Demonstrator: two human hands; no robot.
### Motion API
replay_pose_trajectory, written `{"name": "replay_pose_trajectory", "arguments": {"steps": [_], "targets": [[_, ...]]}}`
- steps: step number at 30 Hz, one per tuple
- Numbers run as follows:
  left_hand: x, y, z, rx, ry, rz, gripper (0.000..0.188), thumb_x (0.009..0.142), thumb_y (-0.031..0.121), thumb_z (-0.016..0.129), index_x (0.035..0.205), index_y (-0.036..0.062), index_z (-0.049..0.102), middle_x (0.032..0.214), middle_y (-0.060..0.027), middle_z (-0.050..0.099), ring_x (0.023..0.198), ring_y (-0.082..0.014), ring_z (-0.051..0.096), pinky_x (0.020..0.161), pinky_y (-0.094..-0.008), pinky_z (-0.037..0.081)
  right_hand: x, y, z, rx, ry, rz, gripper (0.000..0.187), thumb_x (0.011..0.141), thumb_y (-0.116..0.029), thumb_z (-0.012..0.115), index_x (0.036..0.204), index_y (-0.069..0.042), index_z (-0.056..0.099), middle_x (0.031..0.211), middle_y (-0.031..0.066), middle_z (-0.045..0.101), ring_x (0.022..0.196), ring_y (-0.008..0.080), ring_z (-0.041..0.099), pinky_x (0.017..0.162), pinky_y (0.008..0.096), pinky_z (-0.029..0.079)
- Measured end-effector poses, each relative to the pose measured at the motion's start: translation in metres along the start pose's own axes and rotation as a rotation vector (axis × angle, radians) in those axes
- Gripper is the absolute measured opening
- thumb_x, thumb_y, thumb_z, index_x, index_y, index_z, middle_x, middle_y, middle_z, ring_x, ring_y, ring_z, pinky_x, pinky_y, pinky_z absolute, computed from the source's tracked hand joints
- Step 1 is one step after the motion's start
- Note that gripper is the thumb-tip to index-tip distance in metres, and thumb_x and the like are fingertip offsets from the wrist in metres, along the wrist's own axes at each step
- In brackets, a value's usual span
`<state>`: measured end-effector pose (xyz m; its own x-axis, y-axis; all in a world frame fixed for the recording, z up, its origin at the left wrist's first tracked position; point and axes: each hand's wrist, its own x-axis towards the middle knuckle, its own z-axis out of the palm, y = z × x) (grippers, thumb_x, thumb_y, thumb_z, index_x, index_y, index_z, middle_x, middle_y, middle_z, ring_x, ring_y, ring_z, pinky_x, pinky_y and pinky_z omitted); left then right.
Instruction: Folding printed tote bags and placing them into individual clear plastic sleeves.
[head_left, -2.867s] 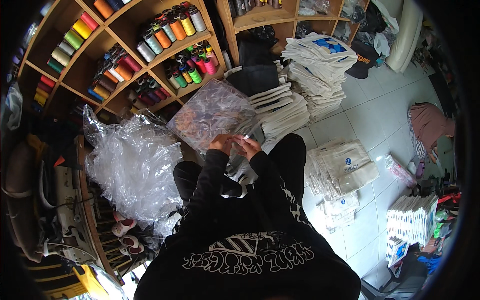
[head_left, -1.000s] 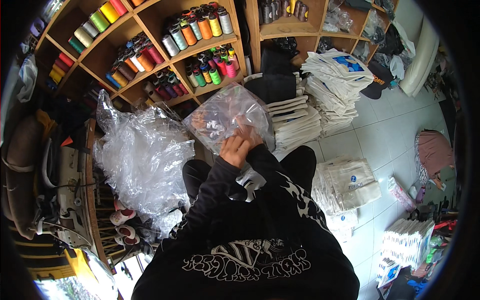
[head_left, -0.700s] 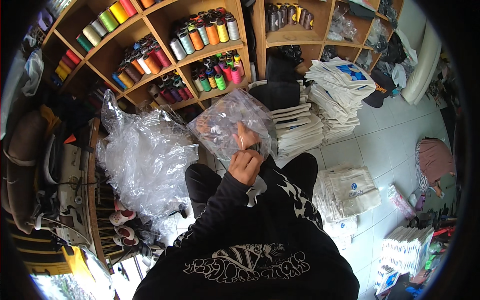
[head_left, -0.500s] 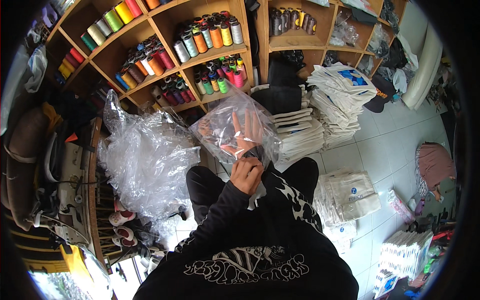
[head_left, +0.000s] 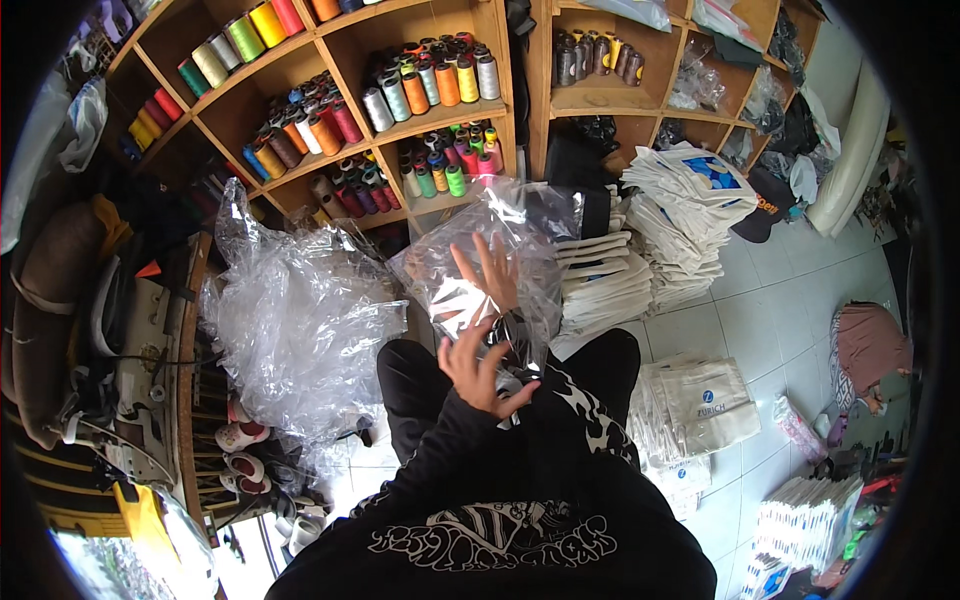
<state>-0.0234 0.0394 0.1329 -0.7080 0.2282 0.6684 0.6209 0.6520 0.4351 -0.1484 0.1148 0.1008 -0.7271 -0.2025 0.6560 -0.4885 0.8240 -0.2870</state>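
My right hand (head_left: 492, 275) is inside a clear plastic bag (head_left: 535, 230), its fingers spread and visible through the film. The bag stands out beyond the fingertips, and its crumpled mouth gathers around my right wrist. Just below, my left hand (head_left: 478, 372) lies against the bag near that wrist, fingers apart and not gripping it. Whether the left fingertips touch the film or hover over it is hard to tell. To the left rises a big heap of loose clear plastic bags (head_left: 300, 320).
Wooden shelves (head_left: 420, 130) of coloured thread cones stand ahead. Stacks of white fabric bags (head_left: 685, 215) sit to the right of my knees. Folded cream tote bags (head_left: 710, 400) lie on the tiled floor (head_left: 790, 260). Another person (head_left: 872, 345) is at the far right; shoes (head_left: 243, 435) are at left.
My left hand has let go of the bag's edge at my right wrist and its fingers have spread. The bag has slid and crumpled around my right hand.
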Motion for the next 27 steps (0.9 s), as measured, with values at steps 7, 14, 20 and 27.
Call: {"name": "replay_pose_trajectory", "arguments": {"steps": [7,14,20,27], "targets": [[-0.019,-0.03,0.004,0.205,0.098,-0.073,0.075,0.047,0.029,0.077,0.111,0.0087,0.043,0.122,-0.021,0.039,0.111,-0.0367,0.038,0.092,-0.0509,0.026,0.011,-0.015,-0.018,0.247,-0.103,0.273,0.113,0.055,-0.065,0.065,0.139,-0.019,0.006,0.135,0.0351,0.009,0.121,0.0541,0.018,0.091,0.0627,0.022],[0.003,-0.028,-0.008,0.127,0.206,-0.048,0.023,0.061,-0.007,0.059,0.081,0.0049,0.058,0.08,-0.0078,0.056,0.076,-0.0256,0.053,0.074,-0.0336,0.038,-0.001,0.007,0.019,-0.041,0.033,0.108,0.089,0.067,-0.046,0.064,0.137,-0.016,0.019,0.129,0.0301,0.03,0.113,0.0504,0.034,0.096,0.0567,0.022],[-0.003,-0.015,-0.03,0.1,0.167,0.046,0.026,0.058,-0.006,0.057,0.082,0.0041,0.058,0.075,-0.0065,0.053,0.074,-0.0235,0.053,0.08,-0.0378,0.037,0.014,-0.003,-0.028,-0.19,-0.259,0.321,0.104,0.052,-0.049,0.074,0.138,-0.026,0.018,0.14,0.0237,0.01,0.128,0.0441,0.008,0.098,0.0608,0.013],[-0.005,-0.008,-0.029,0.066,0.163,0.081,0.025,0.058,-0.004,0.059,0.081,0.0055,0.058,0.075,-0.0052,0.054,0.074,-0.0202,0.054,0.085,-0.0396,0.035,0.007,-0.005,-0.005,0.228,-0.221,0.414,0.095,0.061,-0.043,0.07,0.138,-0.024,0.016,0.137,0.0238,0.021,0.12,0.043,0.028,0.095,0.0624,0.018]]}}
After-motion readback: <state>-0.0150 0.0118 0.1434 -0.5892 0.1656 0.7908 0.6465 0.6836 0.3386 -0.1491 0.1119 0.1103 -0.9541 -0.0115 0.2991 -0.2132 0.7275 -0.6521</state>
